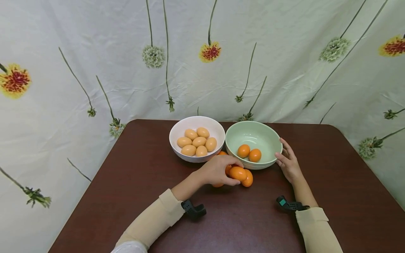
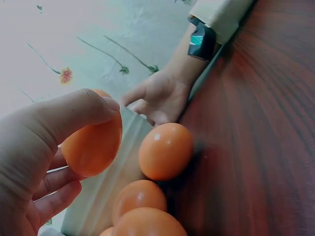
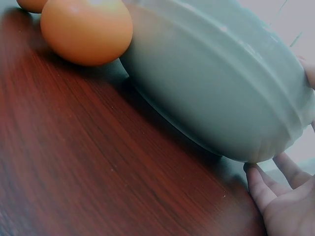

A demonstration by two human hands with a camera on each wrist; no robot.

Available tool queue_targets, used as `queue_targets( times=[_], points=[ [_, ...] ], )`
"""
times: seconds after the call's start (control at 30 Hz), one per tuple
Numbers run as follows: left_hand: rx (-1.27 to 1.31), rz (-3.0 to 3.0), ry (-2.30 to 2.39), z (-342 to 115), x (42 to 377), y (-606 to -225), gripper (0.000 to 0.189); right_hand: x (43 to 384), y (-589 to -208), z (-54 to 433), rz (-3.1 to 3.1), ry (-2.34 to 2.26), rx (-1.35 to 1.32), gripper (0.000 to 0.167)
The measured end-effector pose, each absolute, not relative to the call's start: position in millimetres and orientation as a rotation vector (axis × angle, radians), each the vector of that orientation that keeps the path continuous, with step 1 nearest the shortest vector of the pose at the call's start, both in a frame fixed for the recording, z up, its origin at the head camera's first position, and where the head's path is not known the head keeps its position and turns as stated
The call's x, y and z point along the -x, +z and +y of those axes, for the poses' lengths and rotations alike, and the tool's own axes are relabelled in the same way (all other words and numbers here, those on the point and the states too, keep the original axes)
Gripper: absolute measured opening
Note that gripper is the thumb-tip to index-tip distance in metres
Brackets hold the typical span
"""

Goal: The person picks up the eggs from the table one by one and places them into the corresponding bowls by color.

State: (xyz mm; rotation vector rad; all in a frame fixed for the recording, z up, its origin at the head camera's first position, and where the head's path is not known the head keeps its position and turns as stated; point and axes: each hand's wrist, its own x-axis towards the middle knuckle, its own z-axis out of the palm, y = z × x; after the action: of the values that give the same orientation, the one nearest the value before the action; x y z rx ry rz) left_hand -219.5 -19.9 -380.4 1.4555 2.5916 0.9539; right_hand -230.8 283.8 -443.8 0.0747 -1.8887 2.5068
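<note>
In front of me I have a dark brown table (image 1: 126, 196), its far corners rounded, its surface glossy with wood grain. Beyond its far edge I see a pale, creased cloth (image 1: 117, 31) printed with upside-down plants: yellow flowers (image 1: 210, 52) with red centres, pale green puffballs (image 1: 153, 56) and small green tufts (image 1: 170, 104), many on long thin stems (image 1: 167, 49).

Right hand (image 3: 288, 204) apparently against bowl (image 3: 211, 88), egg (image 3: 87, 32) alongside
</note>
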Motion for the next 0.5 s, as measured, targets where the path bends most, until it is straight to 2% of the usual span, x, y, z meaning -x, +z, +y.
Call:
queue_targets(
  times=[0.23,0.5],
  points=[
    [-1.478,2.63,1.042,-13.6,227.7,-376.4,0.038,231.0,-443.8,284.0,-1.877,2.513,-0.069,0.061],
    [-1.392,2.613,1.106,-8.7,235.9,-369.0,0.039,230.8,-445.6,284.7,-1.883,2.505,-0.087,0.06]
  ],
)
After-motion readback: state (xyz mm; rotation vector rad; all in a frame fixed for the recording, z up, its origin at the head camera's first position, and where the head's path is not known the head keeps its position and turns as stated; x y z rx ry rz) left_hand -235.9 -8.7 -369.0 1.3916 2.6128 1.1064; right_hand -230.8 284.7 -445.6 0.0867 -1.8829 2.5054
